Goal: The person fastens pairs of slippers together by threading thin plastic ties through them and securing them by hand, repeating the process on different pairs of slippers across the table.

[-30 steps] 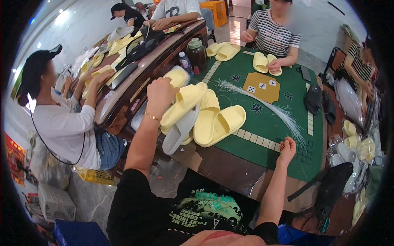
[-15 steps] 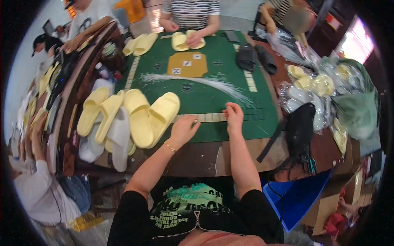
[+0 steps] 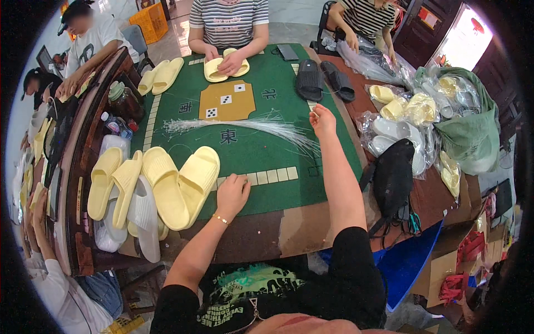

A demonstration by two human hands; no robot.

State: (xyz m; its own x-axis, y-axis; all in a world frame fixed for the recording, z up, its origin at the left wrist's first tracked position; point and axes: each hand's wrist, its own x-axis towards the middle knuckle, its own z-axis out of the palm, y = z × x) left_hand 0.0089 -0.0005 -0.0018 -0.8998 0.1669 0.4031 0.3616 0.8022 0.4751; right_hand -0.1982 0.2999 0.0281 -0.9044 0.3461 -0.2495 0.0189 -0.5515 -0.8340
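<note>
Green matting (image 3: 267, 199) covers the table (image 3: 250, 242). Nearest me, the left hand (image 3: 233, 195) curls loosely, grip hidden, beside yellow slippers (image 3: 194, 178), overlapped perhaps to save space. Beyond, white strands (image 3: 250, 127) lie bunched, probably for easy reach; the right hand (image 3: 324, 121) pinches, fingertips together, on what I can't tell.

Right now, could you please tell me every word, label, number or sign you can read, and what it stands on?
I'll place the writing without copying it.
Green mat: large dark characters, readable.
Tan panel: three white squares with dice dots.
Black shirt: green and pale lettering, partly readable.
Striped shirt opposite: lettering too blurred.
Bottle: label too small to read.
Yellow slippers: none visible.
</note>
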